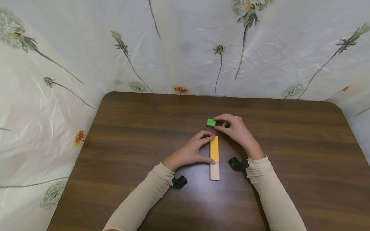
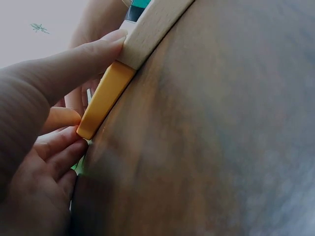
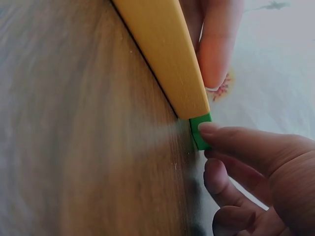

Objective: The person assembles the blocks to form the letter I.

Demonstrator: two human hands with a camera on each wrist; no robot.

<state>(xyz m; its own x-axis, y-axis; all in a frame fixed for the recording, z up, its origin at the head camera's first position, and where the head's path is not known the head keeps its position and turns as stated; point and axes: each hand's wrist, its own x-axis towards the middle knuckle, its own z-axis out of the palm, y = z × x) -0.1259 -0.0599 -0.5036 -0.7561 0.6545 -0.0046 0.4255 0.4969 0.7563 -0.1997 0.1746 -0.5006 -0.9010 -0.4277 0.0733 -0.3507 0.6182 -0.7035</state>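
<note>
A yellow rectangular block and a plain wooden block lie flat, end to end, in one line on the table. My left hand holds this row from its left side. Its fingertips are at the yellow block's far end, and in the left wrist view the thumb touches the plain block near the joint. Past the yellow block, a small green block sits apart from the row. My right hand pinches the green block by its right side, thumb and forefinger against it.
The brown wooden table spreads around the blocks. A pale flower-patterned sheet hangs behind its back edge and at the sides. Dark wrist-worn cameras stick out below both hands.
</note>
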